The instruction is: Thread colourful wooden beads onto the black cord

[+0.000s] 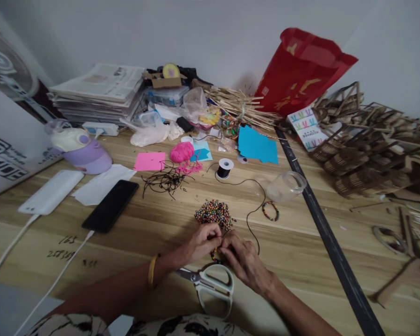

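My left hand [203,243] and my right hand [244,259] meet at the fingertips, pinching a thin dark cord that carries a short string of colourful beads [214,255]. The beads hang between and below the fingers. Just beyond my hands lies a pile of small multicoloured beads [215,215]. White-handled scissors [215,282] lie below my hands, blades pointing left. A spool of black cord [224,169] stands further back, and a dark cord curves over the table on the right. A beaded bracelet [270,211] rests to the right, near a clear glass jar [287,186].
Left of my hands lie a black phone [110,206] and a white power bank [51,192], both cabled. Behind are cut black cords [166,180], pink yarn [182,152] and blue paper [258,145]. Woven wooden items [360,158] crowd the right side.
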The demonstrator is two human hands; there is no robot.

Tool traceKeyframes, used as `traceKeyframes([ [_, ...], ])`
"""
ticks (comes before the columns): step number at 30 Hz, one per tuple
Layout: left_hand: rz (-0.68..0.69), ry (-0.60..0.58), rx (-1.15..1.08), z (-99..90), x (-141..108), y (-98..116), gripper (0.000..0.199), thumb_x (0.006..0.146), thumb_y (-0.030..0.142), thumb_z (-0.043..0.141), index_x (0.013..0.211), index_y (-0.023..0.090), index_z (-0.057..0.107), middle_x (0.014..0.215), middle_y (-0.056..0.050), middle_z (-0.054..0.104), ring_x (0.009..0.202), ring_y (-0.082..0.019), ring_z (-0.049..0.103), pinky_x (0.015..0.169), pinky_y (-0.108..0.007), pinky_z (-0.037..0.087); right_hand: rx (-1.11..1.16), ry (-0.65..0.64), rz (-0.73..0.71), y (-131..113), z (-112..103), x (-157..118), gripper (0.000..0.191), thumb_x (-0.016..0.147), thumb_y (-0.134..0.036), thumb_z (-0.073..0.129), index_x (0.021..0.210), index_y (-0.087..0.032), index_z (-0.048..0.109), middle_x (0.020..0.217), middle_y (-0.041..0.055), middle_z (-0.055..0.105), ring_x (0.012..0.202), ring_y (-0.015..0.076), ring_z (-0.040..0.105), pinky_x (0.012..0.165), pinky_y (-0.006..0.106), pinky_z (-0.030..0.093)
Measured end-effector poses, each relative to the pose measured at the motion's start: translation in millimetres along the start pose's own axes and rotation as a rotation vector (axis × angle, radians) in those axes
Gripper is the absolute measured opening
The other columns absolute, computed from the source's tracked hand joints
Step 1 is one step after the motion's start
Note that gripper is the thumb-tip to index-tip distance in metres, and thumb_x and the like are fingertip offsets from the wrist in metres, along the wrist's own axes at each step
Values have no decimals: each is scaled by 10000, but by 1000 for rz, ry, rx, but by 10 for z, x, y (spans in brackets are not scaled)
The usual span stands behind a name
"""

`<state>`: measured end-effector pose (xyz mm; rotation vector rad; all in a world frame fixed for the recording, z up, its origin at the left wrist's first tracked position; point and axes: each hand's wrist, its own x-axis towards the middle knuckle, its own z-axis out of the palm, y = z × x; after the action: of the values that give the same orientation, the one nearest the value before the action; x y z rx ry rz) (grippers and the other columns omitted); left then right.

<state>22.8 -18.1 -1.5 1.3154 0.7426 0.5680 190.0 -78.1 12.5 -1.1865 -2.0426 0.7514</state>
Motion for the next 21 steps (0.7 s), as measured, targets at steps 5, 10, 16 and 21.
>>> traceKeyframes([
  [5, -4, -22, -72, -44, 10, 69, 379, 736, 482, 647, 721, 114, 562, 657, 7, 517, 610, -99, 456, 556, -208, 355, 345, 84, 204, 46, 47, 13, 258, 931, -399, 474, 781, -191, 503, 711, 12, 516, 632, 140, 488, 564, 245, 402],
  [10, -42, -21, -179, -49, -23, 120, 363, 752, 465, 649, 758, 107, 592, 649, 3, 557, 603, -100, 490, 582, -216, 387, 661, 77, 371, 65, 85, 11, 317, 882, -486, 540, 793, -184, 504, 666, -14, 500, 547, 107, 450, 505, 217, 374],
  [16, -60, -7, -242, -43, -35, 131, 328, 667, 396, 740, 736, 120, 578, 665, 5, 574, 617, -101, 503, 585, -215, 378, 723, 91, 387, 88, 83, 30, 330, 859, -493, 578, 785, -177, 519, 643, -18, 502, 550, 100, 443, 508, 206, 385],
  [21, -44, 41, -267, -41, -34, 123, 287, 663, 363, 731, 710, 119, 587, 656, 6, 563, 622, -102, 482, 603, -224, 364, 728, 96, 381, 82, 66, 45, 326, 844, -492, 597, 773, -184, 518, 646, -20, 502, 547, 101, 445, 496, 201, 381],
])
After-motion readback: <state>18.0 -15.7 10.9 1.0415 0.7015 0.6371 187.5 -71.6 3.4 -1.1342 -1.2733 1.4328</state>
